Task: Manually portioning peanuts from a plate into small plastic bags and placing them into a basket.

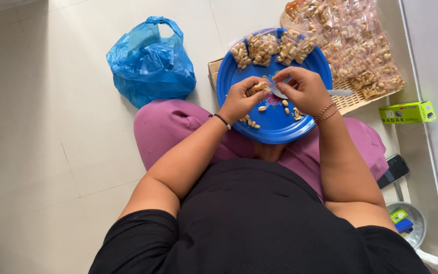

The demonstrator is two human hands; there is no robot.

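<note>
Floor: pale glossy floor tiles (36, 127) with thin grout lines; the person sits on them, legs in mauve cloth.
Wall: a light wall runs along the right edge, with a narrow ledge at its foot.
Blue plate: a round, shiny blue plate (239, 76) rests on the lap, a flower print at its middle, loose peanuts (252, 123) scattered on it.
Left hand: the left hand (239, 99) is curled, fingers pinching a small clear packet of peanuts (257, 88) over the plate.
Right hand: the right hand (305, 91) is bent in, fingertips pressed together at the packet's top edge; a white spoon (341, 93) pokes out beneath it.
Filled packets: small packed bags (262, 48) lie along the plate's far rim; many more fill a woven tray (353, 101) behind.
Blue bag: a crumpled thin plastic bag (150, 63) sits on the floor to the left.
Right side: a green carton (406, 112), a dark phone (394, 171) and a metal bowl (416, 223).
</note>
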